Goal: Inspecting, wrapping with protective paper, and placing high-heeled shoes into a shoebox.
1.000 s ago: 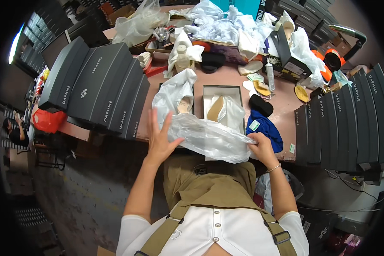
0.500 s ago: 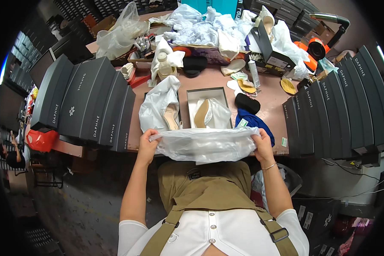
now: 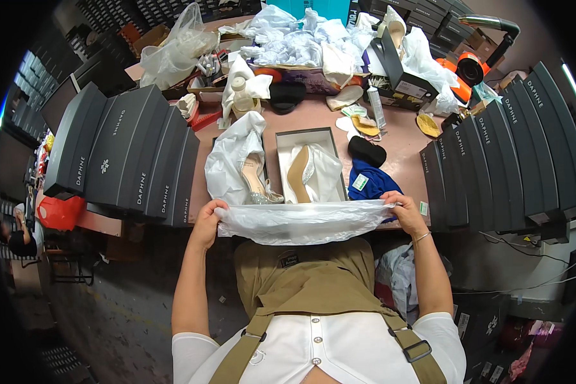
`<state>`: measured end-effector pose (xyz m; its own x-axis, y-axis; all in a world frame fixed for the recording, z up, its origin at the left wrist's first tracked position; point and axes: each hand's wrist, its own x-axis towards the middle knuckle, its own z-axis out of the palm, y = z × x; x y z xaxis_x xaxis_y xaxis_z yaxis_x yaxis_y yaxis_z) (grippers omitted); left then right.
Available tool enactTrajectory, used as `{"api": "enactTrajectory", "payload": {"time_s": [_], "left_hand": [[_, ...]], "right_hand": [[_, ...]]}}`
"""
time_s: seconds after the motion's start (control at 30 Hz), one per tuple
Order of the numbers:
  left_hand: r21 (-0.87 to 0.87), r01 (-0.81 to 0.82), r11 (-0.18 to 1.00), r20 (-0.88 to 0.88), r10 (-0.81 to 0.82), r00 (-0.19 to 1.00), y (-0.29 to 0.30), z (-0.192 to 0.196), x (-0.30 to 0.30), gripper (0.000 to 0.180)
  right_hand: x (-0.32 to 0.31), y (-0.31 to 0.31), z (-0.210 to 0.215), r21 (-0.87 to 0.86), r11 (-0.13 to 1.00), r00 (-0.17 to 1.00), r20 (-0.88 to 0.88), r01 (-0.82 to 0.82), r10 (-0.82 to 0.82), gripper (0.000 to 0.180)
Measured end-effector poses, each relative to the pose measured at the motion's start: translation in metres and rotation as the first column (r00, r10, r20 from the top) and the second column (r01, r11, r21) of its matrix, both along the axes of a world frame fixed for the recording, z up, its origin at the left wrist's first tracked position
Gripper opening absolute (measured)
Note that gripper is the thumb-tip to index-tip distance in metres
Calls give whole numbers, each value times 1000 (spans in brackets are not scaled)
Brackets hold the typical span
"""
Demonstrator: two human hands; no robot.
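Note:
A thin white sheet of wrapping paper is stretched between my hands at the table's front edge. Its left end is pinched in my left hand, its right end in my right hand. Just beyond it lies an open shoebox holding a high-heeled shoe on its side, tan sole showing, against white paper. To its left, a second shoe with a glittery silver front rests on crumpled white wrapping. The sheet hides the near edge of the box.
Dark shoeboxes stand in rows at left and right. Right of the open box are a blue cloth and a black pad. Behind stand a bottle, a white tube and a pile of crumpled paper.
My hands have moved farther apart, pulling the sheet wider and tauter. The sheet sits slightly lower, and more of the silver shoe's front now shows.

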<state>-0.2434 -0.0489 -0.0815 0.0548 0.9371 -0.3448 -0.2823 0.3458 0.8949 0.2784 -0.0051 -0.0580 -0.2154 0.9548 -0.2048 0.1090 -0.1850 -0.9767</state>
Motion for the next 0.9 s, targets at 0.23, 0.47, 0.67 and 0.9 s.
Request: {"api": "enactTrajectory", "payload": {"time_s": [0.23, 0.47, 0.67, 0.9], "left_hand": [[144, 94, 985, 72, -105, 992, -1, 34, 1, 14], [229, 362, 904, -651, -134, 748, -4, 102, 36, 10], [373, 503, 779, -695, -125, 708, -7, 142, 35, 29], [32, 285, 958, -525, -227, 820, 10, 99, 24, 27]], "right_hand": [[28, 14, 33, 10, 914, 781, 524, -406, 340, 18], [-66, 44, 117, 96, 829, 753, 486, -551, 444, 57], [-156, 38, 69, -66, 465, 366, 523, -883, 769, 42], [-131, -16, 80, 163, 849, 804, 449, -503, 390, 24]]}}
